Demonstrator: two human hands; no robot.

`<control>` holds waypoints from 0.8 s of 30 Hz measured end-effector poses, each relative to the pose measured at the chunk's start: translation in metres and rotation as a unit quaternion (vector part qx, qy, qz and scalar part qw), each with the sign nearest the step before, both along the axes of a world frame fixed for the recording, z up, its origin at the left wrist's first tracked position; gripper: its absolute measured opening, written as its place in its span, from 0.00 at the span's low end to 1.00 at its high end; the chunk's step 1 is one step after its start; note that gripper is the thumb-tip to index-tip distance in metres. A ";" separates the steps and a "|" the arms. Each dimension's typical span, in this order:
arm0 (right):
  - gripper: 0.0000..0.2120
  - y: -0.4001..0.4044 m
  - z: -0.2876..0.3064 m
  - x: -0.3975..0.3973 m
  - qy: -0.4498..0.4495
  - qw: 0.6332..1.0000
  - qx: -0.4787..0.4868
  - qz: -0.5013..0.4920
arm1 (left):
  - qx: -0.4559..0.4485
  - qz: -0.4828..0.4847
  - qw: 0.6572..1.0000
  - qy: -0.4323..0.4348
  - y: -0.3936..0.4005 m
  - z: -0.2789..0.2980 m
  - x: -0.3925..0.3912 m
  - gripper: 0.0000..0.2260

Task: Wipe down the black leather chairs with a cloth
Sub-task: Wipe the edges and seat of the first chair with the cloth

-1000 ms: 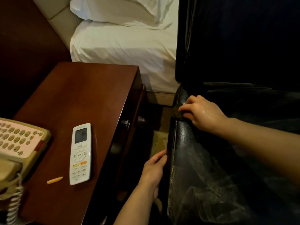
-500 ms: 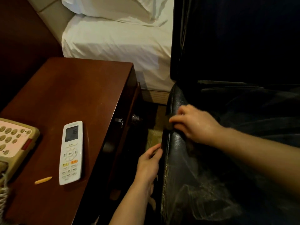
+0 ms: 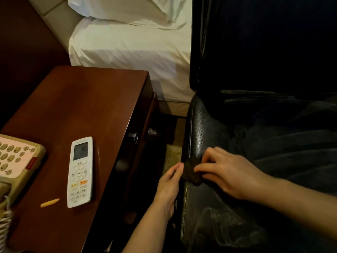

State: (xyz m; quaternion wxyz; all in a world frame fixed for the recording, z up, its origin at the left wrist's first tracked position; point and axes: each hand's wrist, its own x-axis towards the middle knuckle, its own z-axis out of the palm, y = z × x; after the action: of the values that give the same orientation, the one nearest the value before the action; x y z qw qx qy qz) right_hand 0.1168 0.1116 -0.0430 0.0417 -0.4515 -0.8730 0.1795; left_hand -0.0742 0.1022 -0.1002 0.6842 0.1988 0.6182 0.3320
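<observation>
Black leather chair [image 3: 209, 136] fills the frame's right; your right hand [image 3: 229, 172] has slid the dark cloth [image 3: 191, 173] down its left edge — pinched — left hand [image 3: 168, 187] flat, steadying the side; lower edge remains.

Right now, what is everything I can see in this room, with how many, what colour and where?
chair: one, black leather, right side, beside the nightstand
cloth: one, dark brown, on the chair seat's left edge
nightstand: one, reddish-brown wood, left
remote: one, white, lying on the nightstand
phone: one, beige, on the nightstand's left edge
small stick: one, orange, on the nightstand near the remote; what it is I cannot tell
bed: one, white sheets, behind the nightstand
pillow: one, white, on the bed
left hand: one, fingers straight against the seat's side
right hand: one, presses the cloth on the seat
</observation>
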 end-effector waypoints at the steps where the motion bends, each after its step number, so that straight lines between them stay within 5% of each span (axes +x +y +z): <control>1: 0.15 0.007 0.001 0.002 -0.006 1.000 0.009 -0.002 | -0.003 -0.003 1.000 0.000 0.000 0.000 -0.002 0.14; 9: 0.14 0.058 -0.005 -0.014 -0.029 0.987 0.068 -0.142 | -0.081 -0.060 0.994 0.033 -0.025 -0.001 -0.025 0.14; 20: 0.14 -0.041 0.006 -0.028 0.019 0.999 -0.011 0.031 | -0.095 -0.033 0.995 0.004 -0.025 0.001 -0.018 0.12; 24: 0.14 0.003 -0.001 -0.016 -0.005 0.999 0.047 -0.022 | -0.111 -0.044 0.993 0.000 -0.024 0.001 -0.019 0.14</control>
State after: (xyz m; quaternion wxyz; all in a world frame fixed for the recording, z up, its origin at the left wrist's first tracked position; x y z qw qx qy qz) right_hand 0.1012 0.1150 -0.0442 0.0626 -0.4688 -0.8707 0.1350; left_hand -0.0930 0.0780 -0.0996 0.7161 0.1486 0.6418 0.2305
